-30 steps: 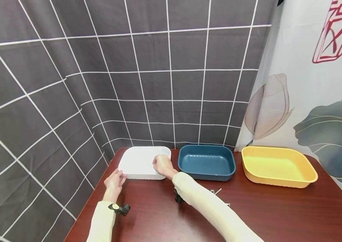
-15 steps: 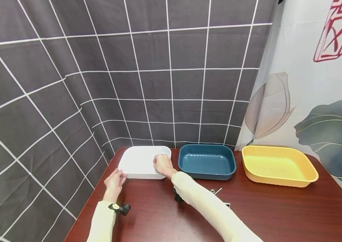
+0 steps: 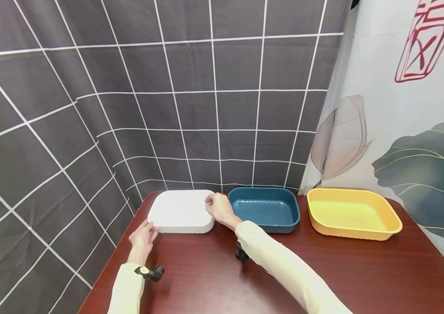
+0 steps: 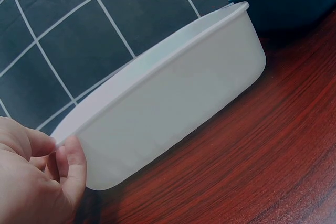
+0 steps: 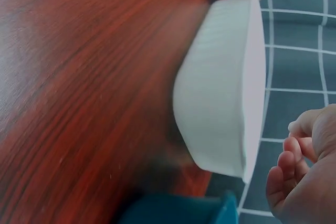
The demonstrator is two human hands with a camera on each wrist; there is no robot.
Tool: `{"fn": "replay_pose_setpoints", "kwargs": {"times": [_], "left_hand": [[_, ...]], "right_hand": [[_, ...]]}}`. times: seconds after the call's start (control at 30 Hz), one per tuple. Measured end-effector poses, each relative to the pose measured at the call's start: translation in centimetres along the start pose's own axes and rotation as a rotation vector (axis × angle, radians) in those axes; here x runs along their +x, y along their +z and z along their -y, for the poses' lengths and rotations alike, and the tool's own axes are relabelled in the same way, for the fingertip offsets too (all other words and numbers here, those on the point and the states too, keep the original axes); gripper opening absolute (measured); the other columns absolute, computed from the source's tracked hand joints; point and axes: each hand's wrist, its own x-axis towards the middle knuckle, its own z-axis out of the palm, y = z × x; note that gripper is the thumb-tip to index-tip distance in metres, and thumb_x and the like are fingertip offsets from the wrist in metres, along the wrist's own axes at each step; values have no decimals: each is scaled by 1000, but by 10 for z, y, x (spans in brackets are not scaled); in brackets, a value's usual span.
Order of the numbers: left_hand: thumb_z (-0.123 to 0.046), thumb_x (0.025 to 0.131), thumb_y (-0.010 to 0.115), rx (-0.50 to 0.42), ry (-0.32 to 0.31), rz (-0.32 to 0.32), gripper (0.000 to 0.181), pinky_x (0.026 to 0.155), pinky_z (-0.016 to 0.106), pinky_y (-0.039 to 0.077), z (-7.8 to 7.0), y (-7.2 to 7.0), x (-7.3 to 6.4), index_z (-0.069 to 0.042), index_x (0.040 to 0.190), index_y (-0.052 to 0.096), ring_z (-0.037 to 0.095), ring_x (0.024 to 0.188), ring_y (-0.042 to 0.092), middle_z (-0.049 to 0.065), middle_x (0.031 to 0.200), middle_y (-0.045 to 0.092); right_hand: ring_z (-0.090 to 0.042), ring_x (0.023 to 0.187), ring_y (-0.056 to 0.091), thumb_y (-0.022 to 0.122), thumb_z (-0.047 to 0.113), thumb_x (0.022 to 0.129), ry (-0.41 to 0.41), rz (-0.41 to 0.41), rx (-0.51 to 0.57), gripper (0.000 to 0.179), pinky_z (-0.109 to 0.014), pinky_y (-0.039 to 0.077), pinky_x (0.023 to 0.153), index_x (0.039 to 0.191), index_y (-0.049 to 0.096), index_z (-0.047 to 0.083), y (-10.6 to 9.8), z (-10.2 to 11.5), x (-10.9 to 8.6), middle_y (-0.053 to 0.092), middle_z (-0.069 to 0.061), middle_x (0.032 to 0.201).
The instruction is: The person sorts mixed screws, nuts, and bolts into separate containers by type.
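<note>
1. Wearing pale yellow sleeves and two black wrist devices, one per arm, a person has two hands over the reddish-brown table.
2. Nearer of the two is the left hand, its thumb and fingers pinching a rim corner of the white bin.
3. Slightly beyond, the right hand hangs over that bin's right end, fingers curled loosely inward; whether they hold something cannot be told. Both wrist views show it apart from the rim.
4. One white bin sits on the table, stretching from the left hand's grip to below the right hand. It is glossless and shallow, with rounded corners and a thin lip.
5. Only the right wrist view shows fine ribs on its outer wall; the left wrist view shows the pinch closest.
6. One dark blue bin stands just right of the right hand.
7. One yellow bin, seen in the head view alone, lies farther right, well apart from both hands: three bins altogether.
8. Beyond the hands hangs a grey cloth with white grid lines.
</note>
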Motion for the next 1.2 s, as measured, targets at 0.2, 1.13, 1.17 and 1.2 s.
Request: {"fn": "replay_pose_setpoints", "kwargs": {"times": [0.2,1.13,1.17,1.2], "left_hand": [[6,95,57,16,2,10,50,76,21,59,-3,-6,0,7,144,46,4,64,63,-6,72,62],[4,97,56,11,-11,35,51,77,19,58,-3,-4,-3,4,146,44,2,66,63,-10,71,62],[4,97,56,12,-11,35,51,77,19,58,-3,-4,-4,4,146,44,2,65,63,-10,71,61],[4,97,56,13,-10,35,51,77,19,58,-3,-3,-4,4,146,44,2,65,63,-10,71,61]], "right_hand": [[-19,76,65,66,3,86,-46,-56,105,10,-30,57,70,94,73,2,-23,-8,-16,69,-5,82],[-9,64,59,74,-5,81,-9,-130,265,10,-20,51,60,89,72,-1,-73,-51,-120,64,3,74],[-9,64,59,74,-6,81,-4,-127,270,10,-20,52,60,89,72,-1,-74,-52,-124,64,3,74],[-9,64,59,73,-6,81,0,-126,274,10,-20,52,60,89,71,-1,-75,-53,-128,65,3,74]]}}
